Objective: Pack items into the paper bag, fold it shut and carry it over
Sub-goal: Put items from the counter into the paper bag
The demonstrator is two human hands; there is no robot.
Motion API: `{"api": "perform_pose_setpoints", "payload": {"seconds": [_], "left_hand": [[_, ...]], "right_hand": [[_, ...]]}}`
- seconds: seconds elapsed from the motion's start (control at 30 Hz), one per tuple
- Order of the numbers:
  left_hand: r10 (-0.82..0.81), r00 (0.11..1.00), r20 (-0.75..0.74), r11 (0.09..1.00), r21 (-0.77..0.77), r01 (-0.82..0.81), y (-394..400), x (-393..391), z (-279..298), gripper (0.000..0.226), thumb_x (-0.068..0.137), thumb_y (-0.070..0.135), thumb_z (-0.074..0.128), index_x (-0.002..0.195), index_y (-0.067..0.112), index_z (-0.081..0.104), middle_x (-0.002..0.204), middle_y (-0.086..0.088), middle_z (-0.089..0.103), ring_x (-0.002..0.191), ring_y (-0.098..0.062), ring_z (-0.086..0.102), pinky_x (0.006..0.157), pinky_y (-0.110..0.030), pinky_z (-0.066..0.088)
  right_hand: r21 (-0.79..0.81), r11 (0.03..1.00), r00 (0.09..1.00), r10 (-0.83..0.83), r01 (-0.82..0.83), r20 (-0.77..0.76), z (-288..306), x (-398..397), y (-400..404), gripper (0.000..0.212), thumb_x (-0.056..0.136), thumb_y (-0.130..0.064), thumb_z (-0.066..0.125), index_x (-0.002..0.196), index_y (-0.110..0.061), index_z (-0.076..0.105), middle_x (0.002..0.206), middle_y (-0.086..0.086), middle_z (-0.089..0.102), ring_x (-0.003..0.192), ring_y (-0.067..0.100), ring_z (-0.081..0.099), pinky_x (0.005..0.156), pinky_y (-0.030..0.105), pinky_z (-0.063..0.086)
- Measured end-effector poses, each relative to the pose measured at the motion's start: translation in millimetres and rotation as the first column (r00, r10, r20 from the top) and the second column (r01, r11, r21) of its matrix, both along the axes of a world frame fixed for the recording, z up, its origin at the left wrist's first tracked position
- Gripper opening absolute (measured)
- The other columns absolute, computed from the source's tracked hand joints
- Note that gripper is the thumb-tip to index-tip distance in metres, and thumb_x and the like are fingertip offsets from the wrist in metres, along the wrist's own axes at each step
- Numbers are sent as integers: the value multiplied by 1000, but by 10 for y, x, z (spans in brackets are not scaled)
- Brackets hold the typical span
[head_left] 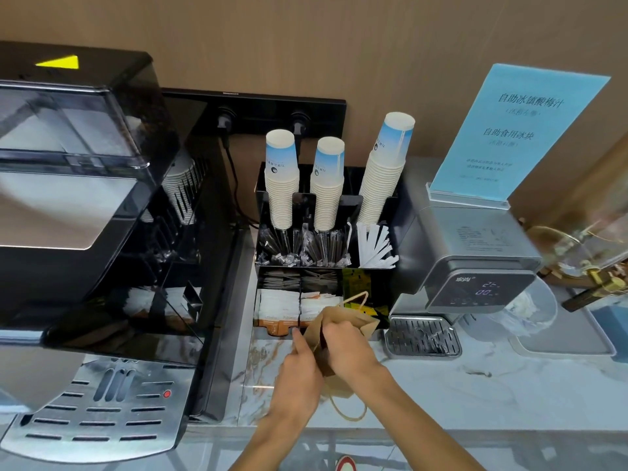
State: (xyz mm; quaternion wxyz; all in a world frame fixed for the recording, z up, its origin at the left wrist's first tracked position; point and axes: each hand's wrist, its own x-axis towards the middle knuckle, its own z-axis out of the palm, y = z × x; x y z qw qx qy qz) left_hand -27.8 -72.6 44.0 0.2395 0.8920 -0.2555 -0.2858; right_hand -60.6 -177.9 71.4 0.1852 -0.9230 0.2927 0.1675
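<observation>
A small brown kraft-paper bag with twisted paper-cord handles (343, 326) is held just above the pale marbled stone counter (475, 385), near its front edge and directly in front of the black compartmented condiment organizer (373, 287). The left hand (299, 372) grips the bag's left side, fingers curled against the paper with the thumb pointing up along the edge. The right hand (350, 348) closes over the bag's upper rim, fingers bent and pressed together on the paper. 1 cord handle rises above the bag's mouth; the other loops down below the hands toward the counter's front edge. Behind the bag, the organizer holds white-and-orange sachets (277, 311), and 3 stacks of white-and-blue paper cups (282, 178) stand at its back. A black coffee machine (85, 198) fills the counter's left end; a grey water dispenser with a lit display (475, 266) sits right of the organizer, a blue printed sign (509, 130) behind it.
</observation>
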Motion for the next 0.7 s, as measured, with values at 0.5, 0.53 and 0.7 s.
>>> {"api": "perform_pose_setpoints", "payload": {"seconds": [0.5, 0.53, 0.7], "left_hand": [[-120, 976, 184, 969, 234, 75, -22, 176, 288, 26, 94, 21, 45, 110, 9, 61, 109, -12, 67, 103, -32, 64, 76, -41, 51], [-143, 965, 221, 962, 262, 82, -28, 194, 301, 24, 94, 23, 46, 109, 12, 61, 108, -10, 68, 103, -31, 65, 73, -40, 49], [-120, 950, 288, 956, 291, 32, -37, 339, 385, 30, 90, 14, 52, 121, 16, 49, 114, -7, 68, 105, -31, 67, 67, -37, 41]], "right_hand": [[-6, 988, 924, 142, -154, -354, 43, 138, -74, 94, 80, -19, 78, 147, -34, 15, 143, 18, 36, 130, 45, 39, 96, 51, 47], [-3, 985, 921, 161, -173, -355, 25, 142, -82, 97, 78, -21, 80, 148, -36, 14, 143, 17, 37, 130, 45, 40, 96, 51, 46], [19, 969, 897, 236, -247, -373, -59, 120, -135, 109, 70, -40, 85, 150, -40, 11, 148, 10, 31, 135, 39, 28, 100, 51, 42]]}}
